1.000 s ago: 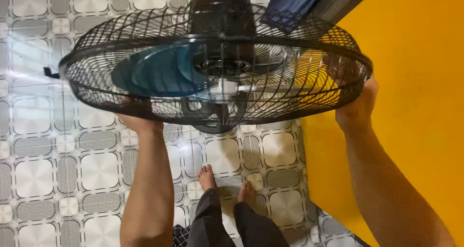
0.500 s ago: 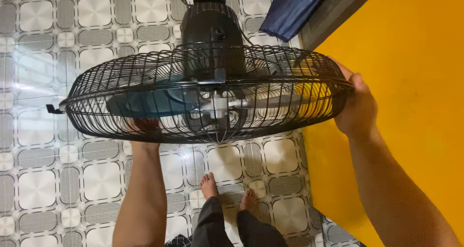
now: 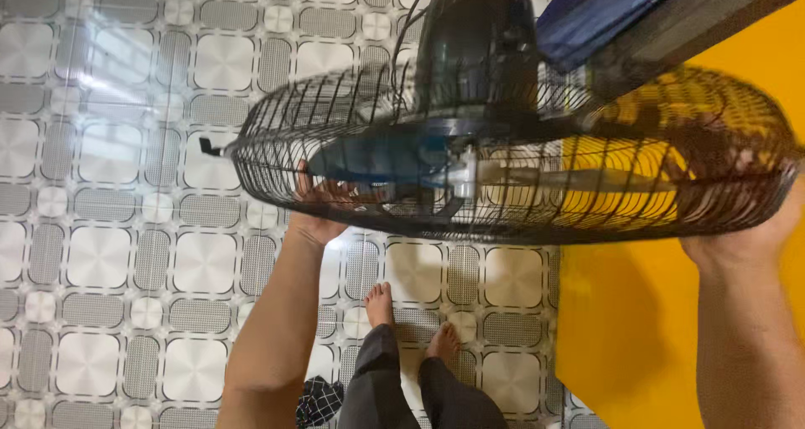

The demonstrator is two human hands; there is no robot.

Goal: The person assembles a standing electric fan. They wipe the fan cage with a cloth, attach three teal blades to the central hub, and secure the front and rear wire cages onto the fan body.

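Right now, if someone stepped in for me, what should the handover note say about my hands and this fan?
Left hand: gripping the fan guard under its left rim.
Right hand: holding the guard's right rim from beneath.
Fan: lifted off the tiled floor, lying roughly flat, motor housing on the far side, blue blades inside, guard closed.
Yellow wall close on the right.
Done: fan picked up.
Left: setting it down; nowhere chosen yet.

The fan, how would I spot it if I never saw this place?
Look above the patterned grey tiled floor, beside the yellow wall. Both hands, left hand and right hand, hold up the fan. It is the only round black wire cage, with blue blades inside.
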